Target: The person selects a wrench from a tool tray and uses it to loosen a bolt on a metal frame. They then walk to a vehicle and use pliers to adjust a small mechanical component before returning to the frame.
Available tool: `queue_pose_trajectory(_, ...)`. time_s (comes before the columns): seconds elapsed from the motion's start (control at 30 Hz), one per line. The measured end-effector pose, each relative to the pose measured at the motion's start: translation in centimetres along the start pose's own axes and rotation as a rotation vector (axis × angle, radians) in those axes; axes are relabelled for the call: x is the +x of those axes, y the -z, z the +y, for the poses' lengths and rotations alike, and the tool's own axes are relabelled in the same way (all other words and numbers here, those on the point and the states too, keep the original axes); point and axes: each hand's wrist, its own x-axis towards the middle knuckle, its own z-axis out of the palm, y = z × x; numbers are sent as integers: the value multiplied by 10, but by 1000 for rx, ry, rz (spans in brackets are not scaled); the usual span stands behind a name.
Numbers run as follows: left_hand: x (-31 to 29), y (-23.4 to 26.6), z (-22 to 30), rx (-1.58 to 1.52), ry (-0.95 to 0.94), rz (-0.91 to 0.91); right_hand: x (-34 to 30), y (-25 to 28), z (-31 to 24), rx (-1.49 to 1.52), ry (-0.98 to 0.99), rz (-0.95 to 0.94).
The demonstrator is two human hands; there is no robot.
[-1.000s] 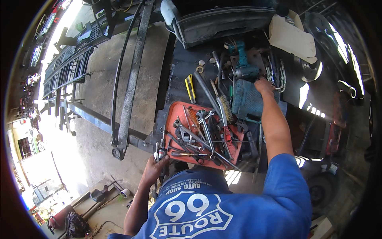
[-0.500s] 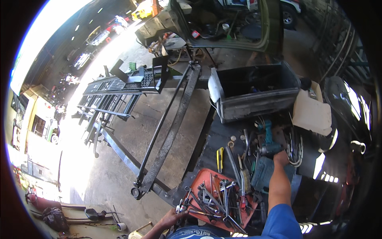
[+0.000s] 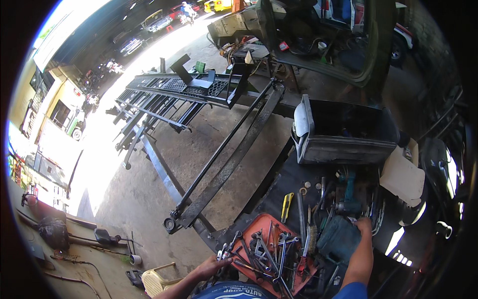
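Note:
My left hand (image 3: 211,266) comes in from the lower edge and grips the near left corner of a red tool tray (image 3: 259,225), beside a bunch of wrenches (image 3: 226,250). The tray holds several spanners and pliers. My right hand (image 3: 363,226) reaches forward on a blue-sleeved arm and lies on the top edge of a teal tool case (image 3: 338,240). Its fingers curl out of sight. A teal power drill (image 3: 348,198) lies just beyond it. A yellow-handled tool (image 3: 287,205) lies on the dark work surface (image 3: 271,189).
A dark metal box (image 3: 343,132) stands at the back of the work surface, with cardboard (image 3: 402,177) to its right. Long steel bars (image 3: 224,164) and a black metal frame (image 3: 174,89) lie on the concrete floor to the left. A yellow plastic stool (image 3: 157,281) is lower left.
The view has tilted upward, so the tray and both hands now sit lower in the picture and more of the yard shows. Both hands keep their places on the tray and case.

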Motion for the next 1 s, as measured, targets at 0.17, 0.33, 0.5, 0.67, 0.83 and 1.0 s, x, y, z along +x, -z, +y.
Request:
queue_pose_trajectory(0.17, -6, 8, -6, -50, 12, -31, -7, -1, 30, 302, -64, 152)
queue_pose_trajectory(0.33, -19, 19, -15, -127, 21, -47, -42, 75, 32, 446, -23, 394)
queue_pose_trajectory(0.5, -17, 26, -9, -120, -33, -52, -154, 155, -10, 371, 341, 578)
queue_pose_trajectory(0.67, -12, 30, 1, -81, -177, -19, -242, 155, -83, 1767, 977, 534)
queue_pose_trajectory(0.83, -17, 50, -5, -188, -277, -91, -304, 75, -229, 2419, 947, -349)
queue_pose_trajectory(1.0, -22, 102, -41, -100, -335, -27, -406, -66, -345, 471, 417, -501)
